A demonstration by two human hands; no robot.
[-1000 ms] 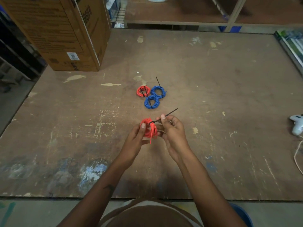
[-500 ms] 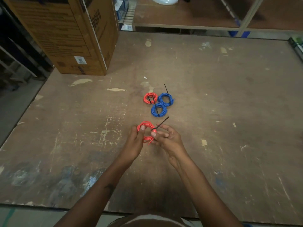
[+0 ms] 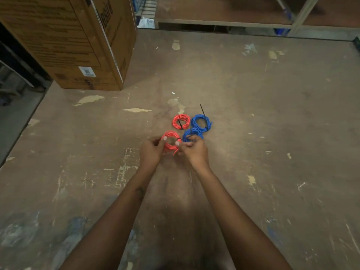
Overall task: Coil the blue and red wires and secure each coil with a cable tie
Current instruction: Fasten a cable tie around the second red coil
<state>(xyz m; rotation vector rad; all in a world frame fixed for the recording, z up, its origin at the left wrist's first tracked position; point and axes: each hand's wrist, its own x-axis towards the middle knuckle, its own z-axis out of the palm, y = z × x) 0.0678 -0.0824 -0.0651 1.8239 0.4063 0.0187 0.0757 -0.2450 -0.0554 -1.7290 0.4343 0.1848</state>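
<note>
A red wire coil [image 3: 169, 146] is held between both hands above the worn brown table [image 3: 253, 133]. My left hand [image 3: 151, 152] grips its left side. My right hand [image 3: 192, 151] pinches its right side where a black cable tie [image 3: 178, 138] wraps the coil. Just beyond lie three tied coils: a red coil [image 3: 181, 121], a blue coil [image 3: 201, 122] with a black tie tail [image 3: 202, 110] sticking up, and a second blue coil [image 3: 190, 134] partly hidden behind my right hand.
A large cardboard box [image 3: 78, 39] stands at the table's far left corner. Wooden shelving [image 3: 233, 20] runs along the far edge. The table's left edge drops off to the floor [image 3: 13, 117].
Both hands have carried the red coil forward, close to the three tied coils. The long tie tail that stuck out to the right is no longer visible.
</note>
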